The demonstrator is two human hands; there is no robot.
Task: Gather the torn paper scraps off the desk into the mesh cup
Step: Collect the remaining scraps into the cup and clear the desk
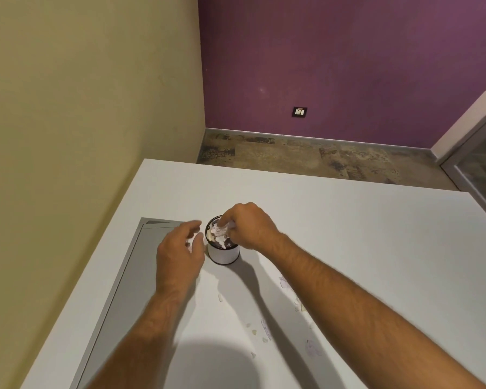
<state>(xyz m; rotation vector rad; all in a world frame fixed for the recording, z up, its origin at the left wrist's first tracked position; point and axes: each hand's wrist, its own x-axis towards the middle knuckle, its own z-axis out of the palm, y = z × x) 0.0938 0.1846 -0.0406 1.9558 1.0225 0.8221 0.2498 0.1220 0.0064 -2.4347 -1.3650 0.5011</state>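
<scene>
The mesh cup (224, 253) stands upright on the white desk (348, 234), its mouth stuffed with crumpled white paper. My right hand (247, 226) hovers over the cup's rim, fingers pinched on a wad of paper scraps (222, 224) inside the opening. Just left of the cup is my left hand (178, 248), fingers spread and apart from the cup, holding nothing. Several small torn paper scraps (265, 329) lie scattered on the desk in front of the cup, some under my right forearm, including a larger one (312, 348).
A grey recessed panel (124, 276) runs along the desk's left side beside a beige wall. The desk's far edge drops to a patterned floor (306, 157) before a purple wall with a socket (299, 111). A glass partition (480, 164) stands at right.
</scene>
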